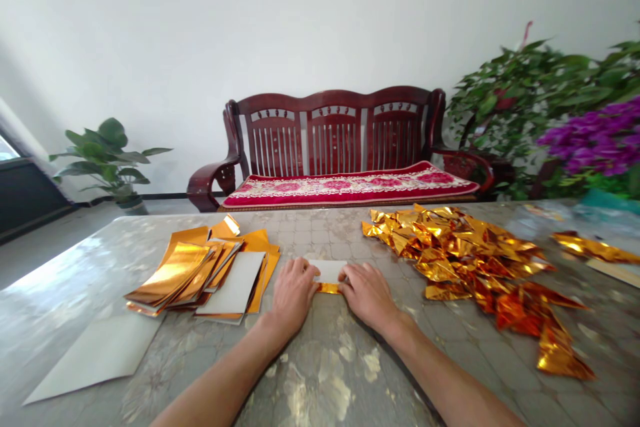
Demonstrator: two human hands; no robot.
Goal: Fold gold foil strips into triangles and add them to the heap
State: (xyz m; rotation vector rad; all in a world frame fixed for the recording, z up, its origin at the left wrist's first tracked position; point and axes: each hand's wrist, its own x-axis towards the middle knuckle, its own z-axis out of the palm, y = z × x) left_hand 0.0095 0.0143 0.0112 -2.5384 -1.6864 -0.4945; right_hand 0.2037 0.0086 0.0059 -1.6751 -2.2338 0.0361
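Head view: folded gold-foil paper [329, 279], long axis crosswise, ends pinned under my left hand [295, 295] and right hand [367, 295].

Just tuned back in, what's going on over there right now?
A person is working with bare hands at a marble-patterned table. Their left hand and right hand press on either side of a small white-backed gold foil piece. To the left lies a loose stack of gold foil sheets, with a white sheet nearer the table's edge. To the right sits a heap of crumpled gold foil.
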